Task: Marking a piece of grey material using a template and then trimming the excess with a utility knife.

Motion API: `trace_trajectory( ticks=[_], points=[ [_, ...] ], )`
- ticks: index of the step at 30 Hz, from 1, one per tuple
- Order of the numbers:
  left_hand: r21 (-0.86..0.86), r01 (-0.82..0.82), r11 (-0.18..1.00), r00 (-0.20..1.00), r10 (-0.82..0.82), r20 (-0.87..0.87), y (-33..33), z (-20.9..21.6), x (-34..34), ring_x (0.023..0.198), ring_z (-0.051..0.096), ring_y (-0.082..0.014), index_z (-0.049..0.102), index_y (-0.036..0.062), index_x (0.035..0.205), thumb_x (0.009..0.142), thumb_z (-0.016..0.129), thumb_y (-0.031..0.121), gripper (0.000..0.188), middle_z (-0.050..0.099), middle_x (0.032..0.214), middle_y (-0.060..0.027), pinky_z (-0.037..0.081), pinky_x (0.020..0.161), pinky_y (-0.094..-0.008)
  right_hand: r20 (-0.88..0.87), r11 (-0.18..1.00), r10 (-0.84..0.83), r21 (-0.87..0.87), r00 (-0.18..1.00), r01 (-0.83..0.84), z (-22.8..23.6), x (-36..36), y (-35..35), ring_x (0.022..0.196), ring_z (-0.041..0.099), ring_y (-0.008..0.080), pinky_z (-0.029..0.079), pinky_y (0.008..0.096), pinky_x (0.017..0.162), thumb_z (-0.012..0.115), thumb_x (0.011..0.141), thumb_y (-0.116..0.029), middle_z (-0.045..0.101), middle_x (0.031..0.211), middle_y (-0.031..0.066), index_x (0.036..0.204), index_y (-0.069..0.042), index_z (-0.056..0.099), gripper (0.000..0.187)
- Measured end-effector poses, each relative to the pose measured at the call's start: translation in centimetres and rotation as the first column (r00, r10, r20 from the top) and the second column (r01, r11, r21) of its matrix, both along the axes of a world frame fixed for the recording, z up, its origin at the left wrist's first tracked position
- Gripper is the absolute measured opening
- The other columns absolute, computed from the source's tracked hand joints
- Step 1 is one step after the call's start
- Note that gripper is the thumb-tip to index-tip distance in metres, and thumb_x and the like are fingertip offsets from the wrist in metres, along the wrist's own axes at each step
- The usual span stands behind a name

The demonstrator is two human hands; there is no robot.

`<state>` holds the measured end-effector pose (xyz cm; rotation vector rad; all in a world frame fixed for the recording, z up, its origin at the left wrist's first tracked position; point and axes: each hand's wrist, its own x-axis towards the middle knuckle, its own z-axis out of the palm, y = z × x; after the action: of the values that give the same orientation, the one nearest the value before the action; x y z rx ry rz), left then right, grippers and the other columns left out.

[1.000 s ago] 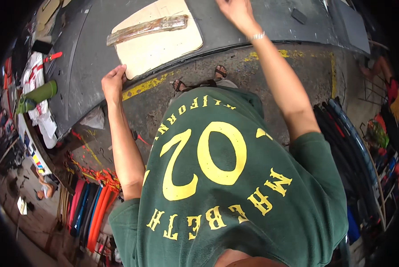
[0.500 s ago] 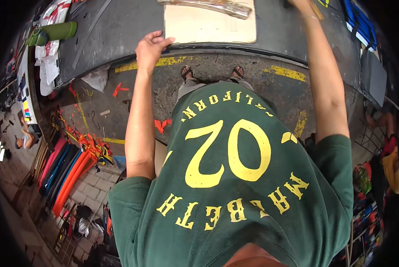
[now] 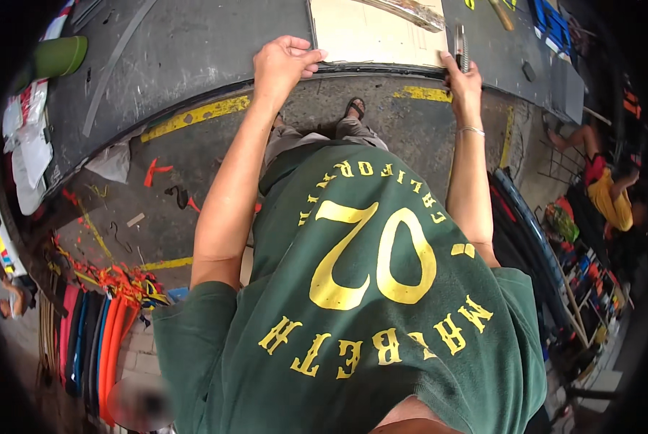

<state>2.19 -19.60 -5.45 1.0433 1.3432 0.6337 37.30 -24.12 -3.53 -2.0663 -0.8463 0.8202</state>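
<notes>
A pale flat board point(image 3: 367, 36), looking like cardboard or thin wood, lies along the near edge of the dark worktable. At its near left corner is my left hand point(image 3: 282, 69), fingers bent and closed on the corner. My right hand point(image 3: 465, 87) is at the opposite near corner, gripping a utility knife point(image 3: 460, 47) that points away from me. The right thumb meets the board's edge. Across the board's far part rests a long bundle point(image 3: 410, 11) in clear, shiny wrapping, cut off by the picture's top.
On the worktable point(image 3: 186, 58) are a thin grey strip point(image 3: 114, 69), a green cylinder point(image 3: 60, 56) at left, and a wooden-handled tool point(image 3: 502, 14) and blue item point(image 3: 551, 27) at right. Orange scraps point(image 3: 156, 171) litter the floor; fabric rolls point(image 3: 114, 340) stand behind left. Another person point(image 3: 611, 195) sits at right.
My right hand has come from the far right to the board's near right corner, with the utility knife now visible in it. My left hand stays at the left corner. The view has shifted.
</notes>
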Motion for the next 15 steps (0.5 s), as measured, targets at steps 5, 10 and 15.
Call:
trace_trajectory(
  ticks=[5,10,15],
  points=[
    [0.107,0.005,0.994,0.993,0.008,-0.116,-0.2,0.7,0.4,0.071,0.072,-0.0133,0.064,-0.0034,0.117,0.083,0.084,0.022,0.047,0.074,0.091,-0.0089,0.059,0.064,-0.0246,0.002,0.959,0.013,0.283,1.0,-0.012,1.0,-1.3,-0.7,0.061,0.056,0.0099,0.048,0.0256,0.056,0.06,0.103,-0.039,0.059,0.075,0.0018,0.106,-0.004,0.056,0.035],
    [0.593,0.368,0.716,0.876,-0.054,-0.479,1.0,2.6,2.8,0.091,0.069,-0.0312,0.069,0.0087,0.112,0.077,0.081,0.031,0.043,0.07,0.095,-0.0142,0.054,0.084,-0.0434,0.026,0.916,0.202,0.349,0.979,-0.198,0.6,0.6,-2.5,0.077,0.068,0.017,0.061,0.0316,0.072,0.05,0.105,-0.01,0.067,0.111,0.0119,0.145,-0.001,0.027,0.047],
    [0.304,0.553,0.776,0.77,-0.337,-0.541,4.3,2.8,7.9,0.107,0.069,-0.033,0.069,0.0048,0.12,0.078,0.078,0.027,0.048,0.072,0.111,-0.0199,0.053,0.092,-0.0437,0.235,0.903,0.408,0.039,0.882,-0.428,-1.3,-5.2,-4.6,0.076,0.062,0.0136,0.053,0.0335,0.07,0.056,0.104,-0.023,0.062,0.083,0.0046,0.136,-0.011,0.051,0.035]
  ],
)
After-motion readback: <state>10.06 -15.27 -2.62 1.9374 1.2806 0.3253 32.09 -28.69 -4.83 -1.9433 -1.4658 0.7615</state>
